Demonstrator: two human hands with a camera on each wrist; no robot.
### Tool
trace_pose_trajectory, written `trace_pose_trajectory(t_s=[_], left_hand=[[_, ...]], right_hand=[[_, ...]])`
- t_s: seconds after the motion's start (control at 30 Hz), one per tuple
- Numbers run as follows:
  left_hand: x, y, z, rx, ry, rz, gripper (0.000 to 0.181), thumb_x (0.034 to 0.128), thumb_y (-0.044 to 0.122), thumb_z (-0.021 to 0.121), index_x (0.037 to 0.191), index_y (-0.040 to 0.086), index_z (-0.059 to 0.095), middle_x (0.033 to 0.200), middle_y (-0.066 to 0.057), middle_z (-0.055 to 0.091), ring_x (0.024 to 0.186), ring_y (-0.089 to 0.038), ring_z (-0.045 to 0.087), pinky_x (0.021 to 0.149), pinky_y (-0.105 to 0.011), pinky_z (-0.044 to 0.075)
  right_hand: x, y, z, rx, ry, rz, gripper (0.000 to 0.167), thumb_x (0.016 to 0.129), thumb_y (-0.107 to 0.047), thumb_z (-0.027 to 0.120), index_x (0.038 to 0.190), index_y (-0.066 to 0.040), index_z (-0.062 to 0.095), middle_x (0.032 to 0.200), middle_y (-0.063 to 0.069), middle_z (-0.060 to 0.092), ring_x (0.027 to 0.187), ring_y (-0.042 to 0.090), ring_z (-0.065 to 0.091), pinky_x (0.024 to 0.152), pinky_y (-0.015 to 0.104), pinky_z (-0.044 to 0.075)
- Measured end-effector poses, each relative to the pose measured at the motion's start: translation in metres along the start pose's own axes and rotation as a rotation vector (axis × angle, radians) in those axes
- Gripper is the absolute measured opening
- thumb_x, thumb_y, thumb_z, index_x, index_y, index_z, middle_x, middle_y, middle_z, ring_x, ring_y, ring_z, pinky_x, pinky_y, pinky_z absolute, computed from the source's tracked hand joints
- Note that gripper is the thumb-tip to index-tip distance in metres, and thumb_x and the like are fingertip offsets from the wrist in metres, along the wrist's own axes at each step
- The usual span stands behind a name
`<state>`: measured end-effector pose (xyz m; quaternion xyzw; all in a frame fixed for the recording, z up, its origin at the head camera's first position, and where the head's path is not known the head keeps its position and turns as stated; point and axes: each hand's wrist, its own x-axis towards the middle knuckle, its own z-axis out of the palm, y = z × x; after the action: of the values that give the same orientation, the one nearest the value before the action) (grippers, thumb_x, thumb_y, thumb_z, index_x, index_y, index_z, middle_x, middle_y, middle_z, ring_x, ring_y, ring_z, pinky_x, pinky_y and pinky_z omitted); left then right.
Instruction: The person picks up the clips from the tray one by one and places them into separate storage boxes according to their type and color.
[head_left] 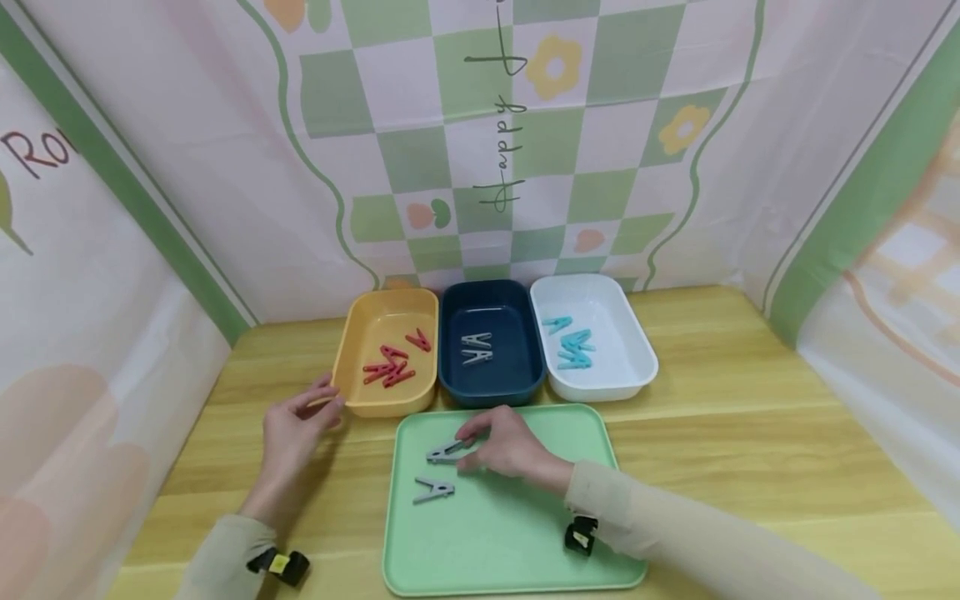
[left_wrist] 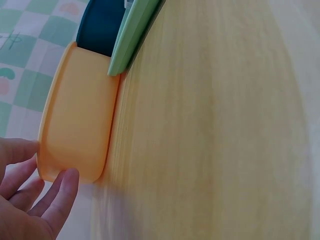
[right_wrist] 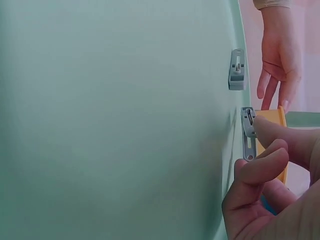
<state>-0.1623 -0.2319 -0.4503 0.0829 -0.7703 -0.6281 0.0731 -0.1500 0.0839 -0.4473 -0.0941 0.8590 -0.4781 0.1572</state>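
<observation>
On the green tray (head_left: 510,533), my right hand (head_left: 504,446) pinches the right end of a grey clothespin (head_left: 444,452) between thumb and forefinger. A second grey clothespin (head_left: 435,490) lies just nearer on the tray, apart from the hand. In the right wrist view, the thumb meets the held clothespin (right_wrist: 248,132) at its middle. My left hand (head_left: 296,425) touches the near left corner of the yellow bin (head_left: 386,408) with straight, loosely spread fingers. Several red clothespins (head_left: 390,367) lie in that bin.
Right of the yellow bin stand a dark blue bin (head_left: 491,387) holding two grey clothespins (head_left: 477,348) and a white bin (head_left: 611,387) holding several light blue clothespins (head_left: 574,348). All are on a wooden table (head_left: 720,400), before a patterned cloth backdrop (head_left: 480,150).
</observation>
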Motion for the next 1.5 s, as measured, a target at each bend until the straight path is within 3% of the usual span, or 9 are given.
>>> trace_pose_trajectory(t_s=[0.27,0.43,0.53,0.67,0.83,1.17,1.5], left_hand=[[0.001,-0.002,0.001,0.001,0.008,0.01,0.033,0.095,0.0,0.077,0.125,-0.011,0.069,0.15,-0.015,0.058,0.093,-0.003,0.073,0.083,-0.031,0.066],[0.001,-0.002,0.001,0.0,0.01,0.001,0.032,0.0947,0.0,0.077,0.124,-0.01,0.069,0.15,-0.013,0.059,0.094,-0.004,0.073,0.083,-0.031,0.066],[0.001,-0.003,0.0,-0.002,0.007,0.003,0.032,0.0945,-0.001,0.077,0.124,-0.01,0.069,0.15,-0.013,0.058,0.094,-0.005,0.074,0.084,-0.033,0.066],[0.001,-0.004,0.0,-0.005,0.009,0.005,0.031,0.0943,-0.002,0.076,0.124,-0.01,0.07,0.149,-0.013,0.059,0.094,-0.005,0.074,0.084,-0.033,0.066],[0.001,-0.004,0.0,0.0,0.007,0.002,0.032,0.0947,-0.001,0.076,0.124,-0.01,0.07,0.15,-0.013,0.059,0.094,-0.005,0.074,0.083,-0.031,0.066],[0.002,-0.005,0.0,0.002,-0.002,0.007,0.032,0.0952,0.0,0.076,0.125,-0.01,0.069,0.151,-0.013,0.058,0.094,-0.003,0.074,0.082,-0.028,0.066],[0.002,-0.005,0.0,-0.004,-0.001,0.009,0.032,0.0953,0.0,0.076,0.124,-0.01,0.069,0.151,-0.013,0.058,0.095,-0.004,0.073,0.082,-0.028,0.066]], right_hand=[[-0.005,-0.004,-0.011,0.074,-0.005,-0.023,0.033,0.076,-0.01,0.094,0.107,-0.009,0.083,0.098,-0.002,0.076,0.107,0.024,0.064,0.094,0.043,0.056],[-0.006,-0.009,-0.022,0.119,-0.006,-0.014,0.033,0.079,-0.012,0.093,0.11,-0.011,0.082,0.104,-0.002,0.075,0.108,0.027,0.061,0.068,0.032,0.057],[-0.007,-0.012,-0.026,0.13,-0.002,-0.014,0.033,0.08,-0.013,0.093,0.111,-0.011,0.083,0.106,-0.001,0.074,0.08,0.023,0.062,0.052,0.027,0.049],[-0.009,-0.016,-0.032,0.155,-0.005,-0.01,0.032,0.082,-0.013,0.092,0.112,-0.012,0.082,0.109,0.004,0.073,0.045,0.014,0.042,0.041,0.024,0.036],[-0.009,-0.02,-0.042,0.176,-0.003,-0.016,0.032,0.083,-0.012,0.091,0.113,-0.013,0.082,0.114,0.01,0.074,0.043,0.013,0.039,0.041,0.024,0.035],[-0.004,-0.027,-0.065,0.158,0.043,-0.058,0.032,0.085,-0.011,0.089,0.115,-0.012,0.081,0.112,0.009,0.075,0.044,0.015,0.045,0.041,0.026,0.037],[0.011,-0.023,-0.081,0.128,0.08,-0.078,0.033,0.089,-0.012,0.086,0.121,-0.008,0.078,0.122,0.013,0.072,0.047,0.021,0.049,0.042,0.03,0.039]])
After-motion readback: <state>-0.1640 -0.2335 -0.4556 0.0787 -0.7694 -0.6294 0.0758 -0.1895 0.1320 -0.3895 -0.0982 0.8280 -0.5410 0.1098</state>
